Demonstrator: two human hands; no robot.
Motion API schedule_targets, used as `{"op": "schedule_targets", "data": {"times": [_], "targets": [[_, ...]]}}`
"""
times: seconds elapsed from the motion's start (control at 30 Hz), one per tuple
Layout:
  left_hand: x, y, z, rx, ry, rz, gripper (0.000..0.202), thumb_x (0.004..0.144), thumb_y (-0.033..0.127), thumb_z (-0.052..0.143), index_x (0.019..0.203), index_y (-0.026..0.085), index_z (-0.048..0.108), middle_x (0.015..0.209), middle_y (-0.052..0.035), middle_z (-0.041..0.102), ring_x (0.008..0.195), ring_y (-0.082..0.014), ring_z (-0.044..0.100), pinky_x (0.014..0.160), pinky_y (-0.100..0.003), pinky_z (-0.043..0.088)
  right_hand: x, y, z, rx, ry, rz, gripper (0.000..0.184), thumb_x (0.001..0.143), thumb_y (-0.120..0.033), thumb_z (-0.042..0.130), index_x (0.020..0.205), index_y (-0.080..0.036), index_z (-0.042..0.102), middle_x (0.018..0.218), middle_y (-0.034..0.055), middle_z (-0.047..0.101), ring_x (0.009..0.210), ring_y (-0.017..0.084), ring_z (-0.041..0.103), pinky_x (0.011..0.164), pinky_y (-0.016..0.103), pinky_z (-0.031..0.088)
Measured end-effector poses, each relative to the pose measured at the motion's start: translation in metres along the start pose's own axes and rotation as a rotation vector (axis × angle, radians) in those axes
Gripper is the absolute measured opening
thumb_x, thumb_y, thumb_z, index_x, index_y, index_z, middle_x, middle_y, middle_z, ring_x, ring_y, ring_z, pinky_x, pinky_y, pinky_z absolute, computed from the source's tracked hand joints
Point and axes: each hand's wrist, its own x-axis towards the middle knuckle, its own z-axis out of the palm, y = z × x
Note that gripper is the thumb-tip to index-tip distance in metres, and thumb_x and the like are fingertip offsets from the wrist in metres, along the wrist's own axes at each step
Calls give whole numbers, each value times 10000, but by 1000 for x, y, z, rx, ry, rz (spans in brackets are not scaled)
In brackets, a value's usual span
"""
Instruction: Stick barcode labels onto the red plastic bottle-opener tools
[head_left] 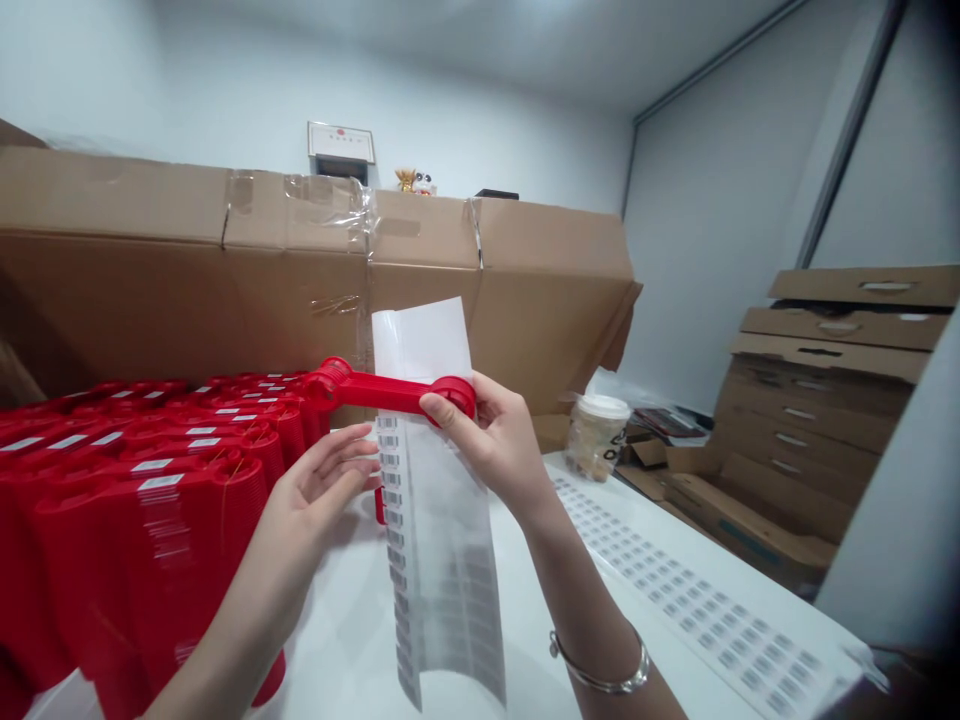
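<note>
My right hand (pixel 487 440) grips the round end of a red plastic bar (pixel 375 393), with its fingers wrapped over the top. Below the bar hangs a long, glossy label sheet (pixel 439 570) printed with a column of small barcodes, and its upper part rises behind the bar. My left hand (pixel 322 485) is held open, with its fingertips at the sheet's left edge. To its left lie rows of red plastic pieces (pixel 142 520), each bearing a small white barcode label. A metal bangle (pixel 600 665) circles my right wrist.
A second barcode label sheet (pixel 697 600) lies on the white table (pixel 337 650) at right. Behind it stand a lidded plastic cup (pixel 596 437) and stacked cardboard cartons (pixel 810 420). A large cardboard box (pixel 225 280) forms the back of the work area.
</note>
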Motion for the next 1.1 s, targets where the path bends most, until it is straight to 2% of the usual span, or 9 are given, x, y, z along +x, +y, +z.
{"op": "schedule_targets", "data": {"times": [0.23,0.4,0.6,0.73,0.87,0.97,1.1], "targets": [[4,3,-3,-49,-29,-66,322,864,361,712,1173,273,692,1224,-31,734,1168,-236,660,848,-260,555,-2,1,4,-14,-40,-21,359,871,-471,715,707,-210,531,632,-53,439,575,107,387,532,268,328],[6,6,-3,-72,9,-90,322,855,362,724,1153,243,699,1187,-33,747,1141,-211,660,912,-259,525,-2,0,4,-43,-32,-57,367,873,-448,719,690,-212,504,626,-55,433,575,105,378,524,263,320],[4,10,0,-112,41,-90,264,875,296,679,1122,210,711,1132,-38,755,1013,-185,680,900,-268,546,-2,1,4,-78,-20,-81,358,873,-448,719,700,-215,509,625,-56,465,562,103,387,524,264,321],[3,9,-1,-103,25,-69,259,888,310,665,1127,225,716,1143,-28,754,1040,-188,672,917,-267,544,-2,3,3,-112,-16,-83,385,877,-479,704,690,-219,491,623,-54,464,568,109,392,532,268,327],[2,10,-3,-75,-5,-62,264,887,319,672,1137,249,724,1122,-12,757,1084,-189,670,899,-224,547,-1,7,4,-150,-18,-89,374,881,-495,692,703,-220,513,629,-48,479,587,120,403,557,274,343],[1,11,-5,-91,-27,-49,260,876,331,689,1119,250,737,1031,-9,758,996,-177,686,847,-211,571,1,12,4,-174,-8,-95,394,881,-495,693,688,-219,488,623,-54,463,582,118,392,562,274,340],[-1,13,-8,-151,-30,-22,254,840,332,727,1084,262,744,973,3,724,834,-149,665,656,-189,592,4,20,4,-194,9,-92,403,878,-503,693,688,-217,483,629,-52,471,586,120,398,569,280,338]]}}
